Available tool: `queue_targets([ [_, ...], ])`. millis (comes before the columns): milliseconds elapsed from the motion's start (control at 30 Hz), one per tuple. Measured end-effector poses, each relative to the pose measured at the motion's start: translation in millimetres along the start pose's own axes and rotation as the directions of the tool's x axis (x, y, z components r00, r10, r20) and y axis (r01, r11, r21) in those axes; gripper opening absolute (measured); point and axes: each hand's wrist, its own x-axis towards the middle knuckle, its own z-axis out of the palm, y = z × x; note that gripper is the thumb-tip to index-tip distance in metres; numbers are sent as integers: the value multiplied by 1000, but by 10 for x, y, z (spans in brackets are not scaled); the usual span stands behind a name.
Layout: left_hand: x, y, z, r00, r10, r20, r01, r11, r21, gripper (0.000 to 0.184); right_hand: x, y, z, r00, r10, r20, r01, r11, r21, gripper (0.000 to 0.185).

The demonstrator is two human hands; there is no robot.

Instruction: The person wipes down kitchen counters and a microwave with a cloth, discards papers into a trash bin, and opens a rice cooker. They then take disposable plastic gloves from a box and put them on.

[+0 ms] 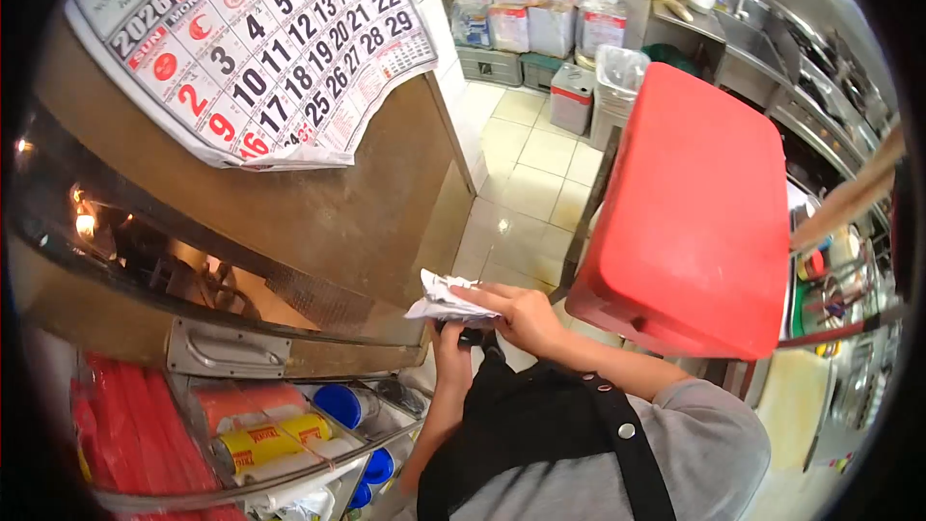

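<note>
The white papers (451, 300), folded and creased together, are up in the air in front of the person's black apron (511, 429), between the two hands and near the lower edge of a brown door (333, 222). The left hand (450, 359) grips them from below, its fingers closed and partly covered by the sheets; a small dark thing (471, 337) sits just beside those fingers, too hidden to identify. The right hand (526, 318) lies over the right side of the papers, fingers stretched across the top sheet; its thumb is hidden, so whether it pinches them cannot be told. Right of the hands stands a large red box (699, 203), apart from them. On the door hang a paper calendar (289, 58) open at August 2026 and, lower down, a metal handle (230, 346). At lower left, a shelf holds red plastic bags (135, 425), a yellow packet (277, 440) and containers with blue lids (338, 406). Beyond, wrapped bundles (531, 24) are stacked past the tiled floor (529, 183).
</note>
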Motion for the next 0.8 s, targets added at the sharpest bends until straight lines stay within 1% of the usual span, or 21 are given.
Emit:
queue_targets([
  [33, 237, -26, -28, 999, -19, 42, 19, 1000, 1, 51, 150, 107, 5, 999, 24, -48, -25, 999, -32, 62],
  [67, 436, 33, 105, 998, -4, 57, 0, 998, 56, 41, 313, 216, 5, 993, 46, -105, -53, 997, -64, 64],
  [100, 661, 74, 158, 996, -32, 89, 24, 995, 97, 41, 482, 315, 3, 983, 31, -179, -54, 991, -124, 67],
  [133, 887, 131, 232, 989, -62, 132, 43, 989, 141, 40, 641, 364, -40, 974, 60, -217, -92, 986, -141, 68],
  [167, 1119, 175, 325, 987, -92, 132, 74, 988, 139, 38, 804, 512, -41, 962, 61, -267, -105, 983, -153, 68],
  [200, 1360, 250, 412, 969, -141, 203, 116, 985, 130, 37, 955, 659, -42, 946, 62, -319, -121, 978, -168, 68],
  [233, 1578, 321, 529, 959, -181, 217, 152, 978, 141, 36, 1117, 758, -75, 935, 76, -346, -144, 974, -174, 68],
  [300, 1997, 347, 769, 935, -245, 257, 208, 964, 164, 36, 1379, 959, -183, 878, 152, -454, -271, 939, -210, 68],
  [333, 2202, 322, 880, 918, -282, 277, 234, 953, 194, 36, 1484, 1062, -243, 862, 169, -478, -301, 929, -214, 68],
  [400, 2565, 268, 1111, 882, -345, 322, 275, 930, 243, 37, 1670, 1270, -389, 794, 214, -569, -378, 907, -186, 65],
  [467, 2880, 180, 1323, 813, -441, 379, 349, 892, 289, 54, 1792, 1488, -534, 742, 265, -616, -450, 878, -164, 65],
  [533, 3184, 40, 1516, 782, -476, 403, 367, 874, 319, 55, 1887, 1820, -648, 705, 232, -670, -462, 867, -186, 70],
  [600, 3479, -92, 1711, 767, -491, 413, 373, 865, 336, 59, 2015, 2066, -794, 672, 238, -701, -488, 855, -177, 70],
  [633, 3631, -146, 1820, 773, -496, 394, 380, 861, 339, 62, 2090, 2214, -865, 655, 253, -712, -504, 848, -162, 70],
  [667, 3784, -184, 1930, 768, -499, 402, 377, 859, 346, 62, 2177, 2347, -952, 639, 266, -721, -517, 843, -148, 70],
  [700, 3939, -206, 2039, 759, -515, 398, 382, 848, 368, 64, 2281, 2458, -1046, 626, 314, -713, -532, 841, -96, 70],
  [800, 4388, -283, 2395, 751, -539, 382, 391, 829, 401, 66, 2592, 2875, -1346, 602, 342, -721, -539, 841, -51, 72],
])
